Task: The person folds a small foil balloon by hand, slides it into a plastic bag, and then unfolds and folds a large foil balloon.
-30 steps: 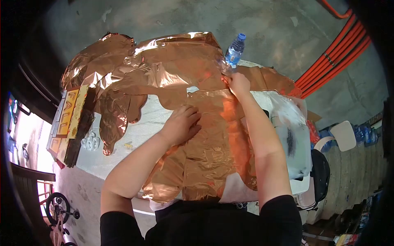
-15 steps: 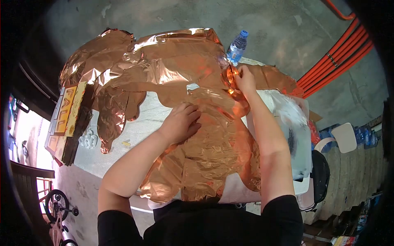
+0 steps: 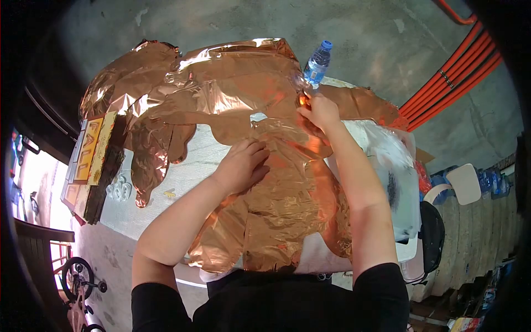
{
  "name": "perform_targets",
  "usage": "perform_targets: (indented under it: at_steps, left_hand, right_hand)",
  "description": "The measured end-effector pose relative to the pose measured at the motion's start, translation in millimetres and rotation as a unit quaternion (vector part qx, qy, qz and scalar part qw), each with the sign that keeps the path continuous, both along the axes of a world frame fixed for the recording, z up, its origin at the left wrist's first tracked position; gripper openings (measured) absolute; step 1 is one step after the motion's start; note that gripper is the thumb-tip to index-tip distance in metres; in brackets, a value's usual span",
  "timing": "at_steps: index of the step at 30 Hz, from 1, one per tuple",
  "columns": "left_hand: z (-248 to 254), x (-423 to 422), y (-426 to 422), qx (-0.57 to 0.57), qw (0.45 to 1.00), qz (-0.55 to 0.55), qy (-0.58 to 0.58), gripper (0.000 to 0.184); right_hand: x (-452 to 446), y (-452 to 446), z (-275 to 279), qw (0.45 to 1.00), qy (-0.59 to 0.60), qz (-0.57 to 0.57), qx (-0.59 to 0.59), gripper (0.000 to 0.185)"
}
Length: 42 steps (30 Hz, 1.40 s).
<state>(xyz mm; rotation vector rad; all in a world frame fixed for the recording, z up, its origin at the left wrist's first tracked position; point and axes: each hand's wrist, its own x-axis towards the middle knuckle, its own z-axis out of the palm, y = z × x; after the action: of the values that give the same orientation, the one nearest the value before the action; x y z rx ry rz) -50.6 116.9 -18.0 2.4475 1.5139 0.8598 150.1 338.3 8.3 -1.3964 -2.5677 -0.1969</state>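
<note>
A large copper-coloured foil balloon (image 3: 287, 205), flat and wrinkled, lies over the table with rounded lobes. On its near part rests my left hand (image 3: 243, 163), fingers loosely bent and lying against the foil; the palm side is hidden. Farther up and to the right, my right hand (image 3: 321, 113) pinches a gathered, shiny fold of the foil between thumb and fingers. Just beyond that hand stands a clear water bottle (image 3: 318, 63) with a blue cap, at the table's far edge.
A box with yellow lettering (image 3: 91, 149) sits at the table's left edge. Beside it are white ring-shaped pieces (image 3: 118, 189) and a small yellow piece (image 3: 170, 193). Clear plastic bags (image 3: 401, 182) cover the right end. Orange pipes (image 3: 453, 80) run along the floor there.
My right hand has shifted slightly left and turned over the fold, its back now facing up. The gathered foil there is flatter. My left hand has stayed put.
</note>
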Motion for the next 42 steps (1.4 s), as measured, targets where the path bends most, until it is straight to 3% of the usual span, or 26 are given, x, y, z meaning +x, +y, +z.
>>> perform_targets:
  at_steps: [6, 8, 9, 11, 15, 17, 19, 20, 21, 22, 23, 26, 29, 38, 42]
  left_hand:
    - [-1.8, -0.1, -0.4, 0.003, 1.0, -0.003, -0.01, 0.037]
    - [0.6, 0.1, 0.3, 0.008, 1.0, -0.007, -0.007, 0.036]
    - [1.1, -0.3, 0.3, 0.008, 1.0, -0.007, -0.007, 0.036]
    - [1.0, -0.2, -0.2, 0.009, 1.0, -0.011, -0.012, 0.036]
    - [-2.5, 1.8, 0.6, 0.039, 0.999, -0.001, -0.023, 0.03]
    - [-1.5, 2.2, -0.4, 0.03, 0.999, 0.005, -0.025, 0.029]
    - [-2.1, 1.1, -0.2, 0.03, 0.999, 0.005, -0.023, 0.029]
    - [-2.5, 1.4, 0.5, 0.031, 0.999, 0.001, -0.022, 0.029]
    - [-2.9, 1.9, 0.7, 0.031, 0.999, 0.001, -0.023, 0.029]
    - [-2.9, 2.0, 0.9, 0.033, 0.999, 0.0, -0.02, 0.028]
    - [-2.8, 1.5, 1.3, 0.034, 0.999, -0.002, -0.017, 0.028]
    - [-3.6, 1.6, 1.7, 0.03, 0.999, -0.001, -0.021, 0.027]
    - [-0.3, 0.5, 0.3, 0.008, 1.0, -0.007, -0.012, 0.034]
    - [-2.9, 0.4, 2.3, 0.033, 0.999, -0.012, -0.021, 0.035]
    - [-5.0, -0.3, 2.9, 0.036, 0.999, -0.01, -0.018, 0.034]
  right_hand:
    - [2.4, 21.5, -30.1, 0.979, 0.197, -0.044, -0.02, 0.024]
    - [9.2, 35.0, -37.1, 0.941, 0.315, -0.037, -0.123, 0.021]
    - [11.3, 37.8, -37.2, 0.941, 0.314, -0.036, -0.123, 0.021]
    - [16.6, 42.0, -39.2, 0.833, 0.471, -0.025, -0.288, 0.024]
    - [27.4, 40.8, -22.6, 0.776, 0.511, -0.008, -0.37, 0.025]
    - [26.5, 40.5, -21.0, 0.691, 0.598, -0.043, -0.404, 0.025]
    - [28.8, 49.5, -31.7, 0.699, 0.584, -0.051, -0.409, 0.022]
    - [27.6, 53.0, -39.6, 0.836, 0.489, -0.018, -0.248, 0.019]
    - [27.8, 56.5, -44.9, 0.928, 0.366, 0.015, -0.072, 0.016]
    - [19.0, 38.1, -31.5, 0.953, 0.295, -0.046, -0.045, 0.017]
    - [7.6, 21.5, -18.1, 0.953, 0.296, -0.045, -0.045, 0.017]
    - [-15.0, 6.6, -4.0, 0.986, 0.11, -0.125, -0.014, 0.037]
    - [-19.6, 28.4, -10.4, 0.989, 0.031, -0.136, -0.037, 0.037]
    - [-4.0, 48.0, -17.3, 0.95, 0.216, -0.204, -0.091, 0.037]
    - [-16.7, 38.1, -11.4, 0.978, 0.136, -0.152, -0.048, 0.034]
